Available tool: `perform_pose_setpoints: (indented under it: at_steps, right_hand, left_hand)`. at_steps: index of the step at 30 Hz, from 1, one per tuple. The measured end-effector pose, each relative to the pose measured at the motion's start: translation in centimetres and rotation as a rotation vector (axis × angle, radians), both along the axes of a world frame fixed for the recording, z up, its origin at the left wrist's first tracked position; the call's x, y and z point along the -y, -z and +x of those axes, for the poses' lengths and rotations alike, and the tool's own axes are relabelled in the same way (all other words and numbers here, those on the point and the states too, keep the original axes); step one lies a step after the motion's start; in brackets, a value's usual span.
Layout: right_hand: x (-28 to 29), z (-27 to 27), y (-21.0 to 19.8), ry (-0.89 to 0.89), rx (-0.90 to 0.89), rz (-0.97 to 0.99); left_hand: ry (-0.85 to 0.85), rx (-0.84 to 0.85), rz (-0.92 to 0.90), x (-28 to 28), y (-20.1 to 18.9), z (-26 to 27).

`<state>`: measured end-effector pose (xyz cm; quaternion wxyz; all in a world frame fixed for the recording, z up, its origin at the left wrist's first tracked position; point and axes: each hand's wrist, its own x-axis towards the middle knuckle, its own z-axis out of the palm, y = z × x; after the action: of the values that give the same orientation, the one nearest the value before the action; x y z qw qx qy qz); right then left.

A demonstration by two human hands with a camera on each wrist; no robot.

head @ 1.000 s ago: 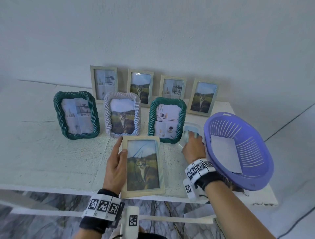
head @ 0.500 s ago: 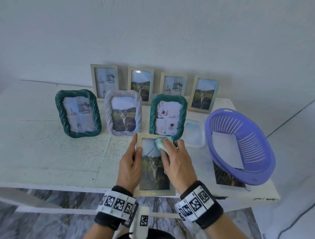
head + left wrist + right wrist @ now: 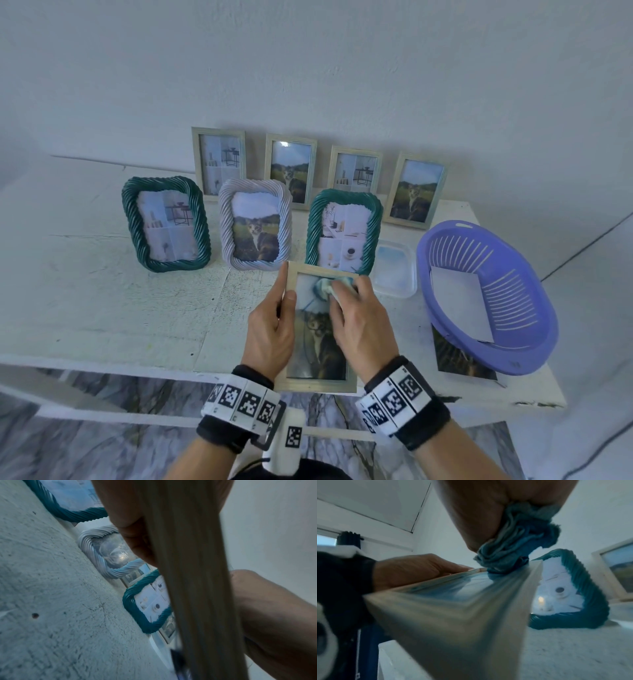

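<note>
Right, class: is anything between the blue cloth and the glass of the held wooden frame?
Nothing visible does. The blue cloth, bunched in the right hand, touches the glass of the wooden frame near its top; the left hand grips only its left edge.

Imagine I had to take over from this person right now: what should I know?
Left hand: grips the left edge of the picture frame, which is held up over the front edge of the table.
Right hand: holds a bunched blue cloth and presses it on the top of the glass.
Done: the cloth is on the glass near the top.
Left: drawn lines show lower down on the glass, around the cat's face. Wipe those, then probably set the frame down.
Nearby: a shallow tub sits to the right, beside the purple basket.
</note>
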<state>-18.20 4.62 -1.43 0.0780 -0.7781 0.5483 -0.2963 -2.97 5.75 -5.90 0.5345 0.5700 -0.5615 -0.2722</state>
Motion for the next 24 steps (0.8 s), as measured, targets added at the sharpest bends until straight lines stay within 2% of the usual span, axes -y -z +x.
perform_pose_setpoints:
  at_steps: [3, 5, 8, 11, 13, 15, 17, 19, 22, 24]
  right_hand:
    - [0.0, 0.5, 0.0, 0.022, 0.067, 0.018]
    - [-1.1, 0.5, 0.1, -0.075, 0.104, 0.066]
    - [-1.8, 0.4, 0.0, -0.192, 0.049, 0.103]
    - [-0.4, 0.2, -0.2, -0.091, -0.010, 0.045]
    - [0.4, 0.2, -0.1, 0.016, 0.027, 0.042]
    - [0.4, 0.3, 0.2, 0.043, 0.082, 0.055]
    - [-0.5, 0.4, 0.5, -0.032, 0.103, 0.079]
    - [-1.9, 0.6, 0.6, -0.178, 0.085, 0.128]
    - [-3.0, 0.3, 0.4, -0.371, -0.012, 0.160]
    - [-2.2, -0.2, 0.1, -0.384, -0.081, 0.144]
  left_hand:
    - [-0.003, 0.004, -0.008, 0.0, -0.1, -0.1]
    - [-0.011, 0.005, -0.014, -0.1, -0.3, 0.1]
    - [-0.016, 0.013, -0.029, -0.2, -0.6, 0.2]
    - [-0.016, 0.014, -0.030, -0.1, -0.5, 0.1]
    - [0.004, -0.014, -0.009, -0.2, -0.4, 0.0]
    - [0.013, -0.014, -0.001, -0.3, -0.2, 0.0]
    - [0.002, 0.006, -0.004, -0.3, -0.2, 0.0]
    - [-0.019, 0.017, 0.002, -0.1, -0.1, 0.2]
    - [-0.028, -0.020, 0.022, 0.0, 0.2, 0.7]
    - [-0.027, -0.025, 0.021, -0.4, 0.1, 0.6]
